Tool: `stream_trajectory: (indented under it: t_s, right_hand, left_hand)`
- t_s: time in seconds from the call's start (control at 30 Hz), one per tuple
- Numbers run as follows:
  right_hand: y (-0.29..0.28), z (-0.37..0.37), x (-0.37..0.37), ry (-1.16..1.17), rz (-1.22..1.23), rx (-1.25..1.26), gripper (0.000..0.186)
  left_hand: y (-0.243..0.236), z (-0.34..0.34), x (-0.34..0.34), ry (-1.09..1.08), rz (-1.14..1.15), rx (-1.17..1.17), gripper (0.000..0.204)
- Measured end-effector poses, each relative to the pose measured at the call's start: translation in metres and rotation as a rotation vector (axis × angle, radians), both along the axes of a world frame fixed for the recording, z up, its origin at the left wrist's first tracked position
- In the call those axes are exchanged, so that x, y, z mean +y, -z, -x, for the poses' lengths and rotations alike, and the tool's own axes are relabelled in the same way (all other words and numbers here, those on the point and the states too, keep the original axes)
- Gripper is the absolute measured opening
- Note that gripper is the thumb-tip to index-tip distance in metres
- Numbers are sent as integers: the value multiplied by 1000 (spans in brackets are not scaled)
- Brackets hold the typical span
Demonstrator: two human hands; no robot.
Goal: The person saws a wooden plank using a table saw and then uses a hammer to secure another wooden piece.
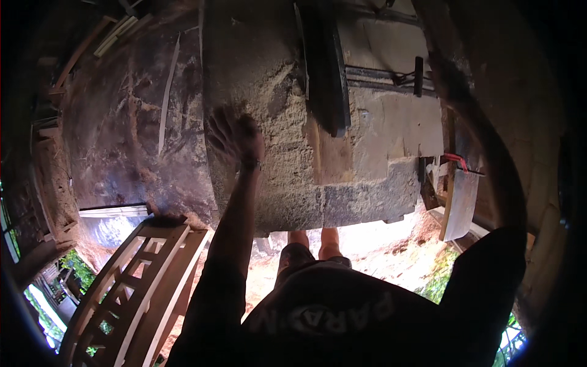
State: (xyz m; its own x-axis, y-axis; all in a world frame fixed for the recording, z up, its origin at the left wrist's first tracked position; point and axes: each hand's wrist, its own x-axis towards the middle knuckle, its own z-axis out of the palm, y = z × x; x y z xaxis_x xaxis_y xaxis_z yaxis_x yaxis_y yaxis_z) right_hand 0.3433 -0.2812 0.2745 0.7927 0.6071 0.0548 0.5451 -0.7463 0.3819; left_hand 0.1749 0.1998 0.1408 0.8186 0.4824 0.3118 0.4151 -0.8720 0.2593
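Note:
My left hand (238,134) has its fingers spread on a sawdust-coated dark board (275,189), left of a long black bar (327,92) that runs toward me over the worktop. At the upper right, my right hand (446,79) is in shadow at a large upright-looking plywood panel (513,85); its fingers are too dark to make out. Just left of that hand are dark metal rails with a short black crosspiece (418,76). A pale worn board (391,122) lies beneath them.
A slatted wooden frame (143,287) stands at the lower left. A thin pale strip (168,98) lies on the stained left board. A red tool handle (458,160) sits by a small board at the right edge. My bare legs show below the worktop over bright, sawdust-strewn ground.

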Motion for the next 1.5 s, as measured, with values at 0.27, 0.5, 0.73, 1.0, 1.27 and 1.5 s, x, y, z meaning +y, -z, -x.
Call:
stream_trajectory:
  t_s: [0.27,0.5,0.73,1.0,1.27,1.5]
  right_hand:
    - [-13,13,53,55,374,203,48]
    - [-1,-5,48,447,-155,399,30]
    - [-46,5,50,-346,92,250,74]
    - [15,2,47,-6,17,149,18]
    - [-10,-38,59,404,-68,364,44]
    - [-13,-253,172,39,-538,385,49]
  left_hand:
    - [-3,-4,7,8,-33,31,56]
    - [-5,-3,4,8,-11,52,59]
    - [-11,-3,9,-1,5,95,61]
    - [-20,-11,-1,-17,47,110,59]
    - [-26,-15,3,-118,12,167,60]
    - [-60,-31,1,-87,145,129,67]
